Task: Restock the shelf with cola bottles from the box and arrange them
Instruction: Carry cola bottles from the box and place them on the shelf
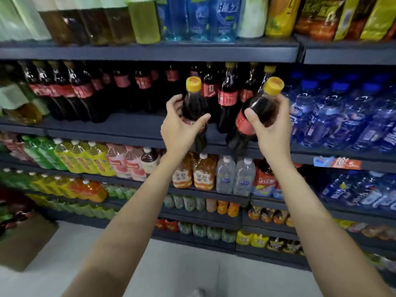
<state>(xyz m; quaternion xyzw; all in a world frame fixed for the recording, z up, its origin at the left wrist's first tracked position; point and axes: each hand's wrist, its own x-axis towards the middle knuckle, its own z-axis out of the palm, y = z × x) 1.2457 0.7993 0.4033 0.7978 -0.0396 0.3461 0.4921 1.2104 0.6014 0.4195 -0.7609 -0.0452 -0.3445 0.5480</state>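
I hold two cola bottles with yellow caps and red labels in front of the cola shelf (128, 125). My left hand (182, 127) wraps around one upright cola bottle (194, 101), its base near the shelf's front edge. My right hand (271, 123) grips the second cola bottle (255, 112), which tilts to the right, cap up. Rows of cola bottles (85, 91) stand on the shelf at the left and behind my hands. The cardboard box (25, 239) sits on the floor at the lower left, holding more bottles.
Blue water bottles (342, 116) fill the same shelf to the right. Tea and water bottles stand on the shelf above (150, 50). Shelves below carry juice, tea and water (225, 174). Pale floor (182, 264) lies under my arms.
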